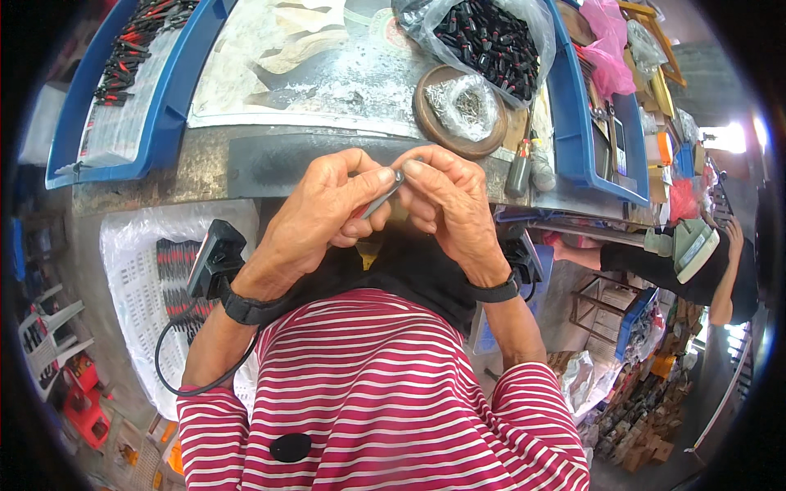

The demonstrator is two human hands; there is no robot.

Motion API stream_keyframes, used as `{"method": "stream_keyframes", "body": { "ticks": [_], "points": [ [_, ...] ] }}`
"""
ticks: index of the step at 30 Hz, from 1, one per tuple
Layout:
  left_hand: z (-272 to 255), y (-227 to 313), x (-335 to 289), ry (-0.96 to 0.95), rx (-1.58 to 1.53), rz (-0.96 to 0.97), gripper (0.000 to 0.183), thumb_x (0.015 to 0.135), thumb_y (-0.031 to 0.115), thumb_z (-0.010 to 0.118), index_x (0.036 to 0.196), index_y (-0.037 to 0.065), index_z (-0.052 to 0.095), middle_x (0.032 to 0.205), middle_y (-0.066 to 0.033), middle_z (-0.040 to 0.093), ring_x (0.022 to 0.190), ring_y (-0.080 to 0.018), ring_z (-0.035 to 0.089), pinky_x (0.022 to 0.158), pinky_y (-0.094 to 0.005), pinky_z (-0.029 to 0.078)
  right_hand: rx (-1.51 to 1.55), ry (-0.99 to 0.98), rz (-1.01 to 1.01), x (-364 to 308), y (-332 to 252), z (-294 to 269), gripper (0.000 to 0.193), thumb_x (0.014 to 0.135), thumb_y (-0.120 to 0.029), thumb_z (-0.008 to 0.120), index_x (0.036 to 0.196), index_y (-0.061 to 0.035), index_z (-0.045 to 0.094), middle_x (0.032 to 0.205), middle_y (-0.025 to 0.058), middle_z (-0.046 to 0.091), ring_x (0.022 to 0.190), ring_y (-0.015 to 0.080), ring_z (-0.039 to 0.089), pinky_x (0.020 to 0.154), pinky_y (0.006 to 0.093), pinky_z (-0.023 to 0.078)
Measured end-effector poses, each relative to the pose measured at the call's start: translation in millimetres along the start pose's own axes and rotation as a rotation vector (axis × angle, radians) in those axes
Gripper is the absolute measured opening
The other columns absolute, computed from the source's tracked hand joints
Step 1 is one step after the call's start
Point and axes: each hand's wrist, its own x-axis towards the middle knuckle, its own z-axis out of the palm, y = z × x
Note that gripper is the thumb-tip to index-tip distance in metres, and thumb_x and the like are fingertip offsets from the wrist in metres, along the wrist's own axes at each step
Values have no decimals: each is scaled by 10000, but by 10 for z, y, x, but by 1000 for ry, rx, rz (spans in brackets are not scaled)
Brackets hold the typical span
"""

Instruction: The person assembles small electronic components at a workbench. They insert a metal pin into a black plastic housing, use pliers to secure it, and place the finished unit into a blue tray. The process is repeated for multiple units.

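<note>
My left hand [315,204] is closed around a slim grey metal piece [381,201] that shows a little red beside it. Most of this piece is hidden by the fingers, so its kind is unclear. Against its upper end, my right hand [454,196] pinches with thumb and forefinger; what lies between those fingertips is too small to name. Both hands meet in front of my body, at the near edge of the workbench [209,164]. Just beyond them is a dark flat strip [278,168] along that edge.
A round wooden dish [426,123] holds a bag of small metal parts [467,106]. Behind it sits a clear bag of black-and-red pieces [491,49]. A screwdriver [519,168] lies rightward. Blue trays [168,123] flank the bench; a white basket [131,270] stands below left. Another person [696,270] is at far right.
</note>
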Motion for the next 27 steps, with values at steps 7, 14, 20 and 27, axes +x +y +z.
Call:
{"method": "stream_keyframes", "body": {
  "ticks": [7, 14, 20, 27],
  "points": [
    [39, 10, 0, 69, 94, -33, 233, 884, 254, 578, 871, 35, 499, 611, -29, 515, 427, -13, 326, 363, -163, 191, -48, 5, -11, -9, 0, -6, 189, 902, -165, 568, 947, 18, 587, 658, 18, 549, 475, 17, 393, 395, 156, 303],
    [36, 8, 27, 29, -25, -104, 208, 876, 227, 569, 836, 43, 482, 611, -44, 514, 407, -10, 313, 344, -164, 171, -61, -2, -52, -11, 28, -1, 215, 913, -225, 567, 896, -12, 591, 580, -51, 434, 436, -3, 288, 380, 159, 196],
    [40, -16, 47, -26, -132, -149, 200, 875, 211, 565, 807, 46, 472, 616, -58, 520, 392, -13, 310, 330, -160, 178, -61, -5, -60, -9, 27, -13, 223, 911, -234, 572, 850, -21, 586, 545, -79, 381, 425, -9, 251, 374, 162, 164],
    [67, -41, 82, -15, -191, -130, 190, 867, 209, 572, 810, 51, 482, 617, -64, 517, 384, -19, 310, 325, -161, 191, -118, 118, -132, -10, 68, 27, 174, 905, -194, 573, 830, -41, 603, 574, -41, 470, 465, 10, 383, 402, 154, 271]
  ]
}}
